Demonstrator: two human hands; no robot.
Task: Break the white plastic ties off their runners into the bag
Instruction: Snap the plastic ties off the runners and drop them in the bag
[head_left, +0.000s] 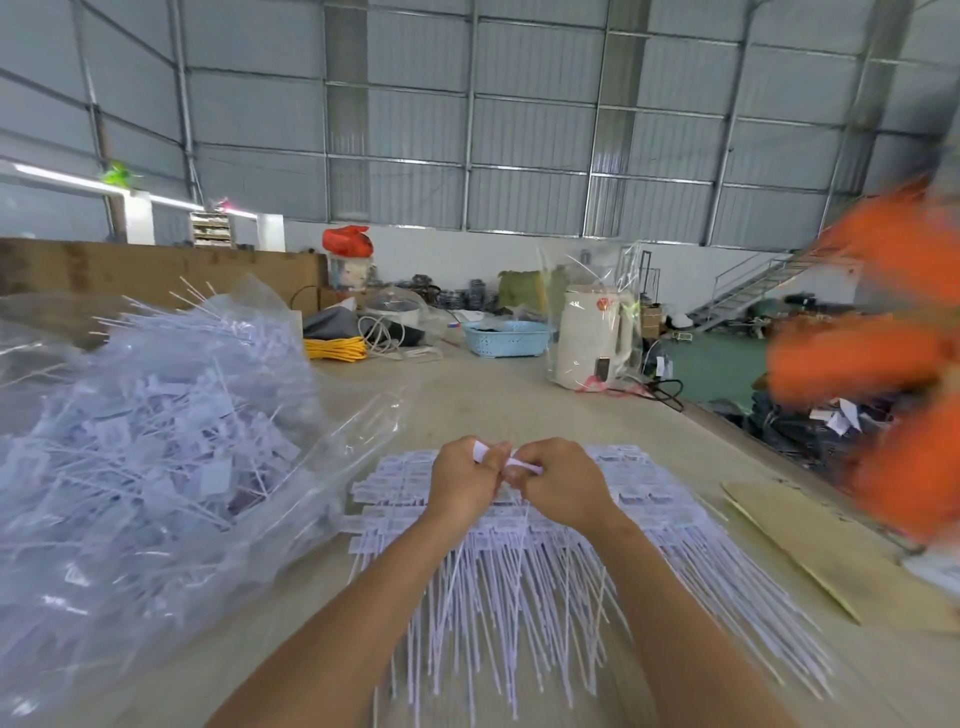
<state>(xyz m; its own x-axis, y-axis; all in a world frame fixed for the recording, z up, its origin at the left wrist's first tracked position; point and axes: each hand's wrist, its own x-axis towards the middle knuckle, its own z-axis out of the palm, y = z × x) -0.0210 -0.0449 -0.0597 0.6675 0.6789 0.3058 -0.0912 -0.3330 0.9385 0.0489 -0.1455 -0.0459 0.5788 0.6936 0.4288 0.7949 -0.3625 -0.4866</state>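
Pinching same white tie head (506, 460) at frame centre: left hand (462, 480) and right hand (563, 480), fingers curled, knuckles nearly touching. Held just above fan of white plastic ties (519, 587) spread on tabletop (467, 395), tails toward lower edge. Printing seen on tie tags, too blurred to be read. Clear bag (156, 426) heaped with loose ties at left, just beside fan. Cardboard strip (789, 540) at right, near tabletop edge. Bare tabletop left beyond hands.

Two hands, left (464, 480) and right (558, 480), one clear bag (156, 415) at left, one blue basket (506, 338) far, ties (519, 571) too many to count.
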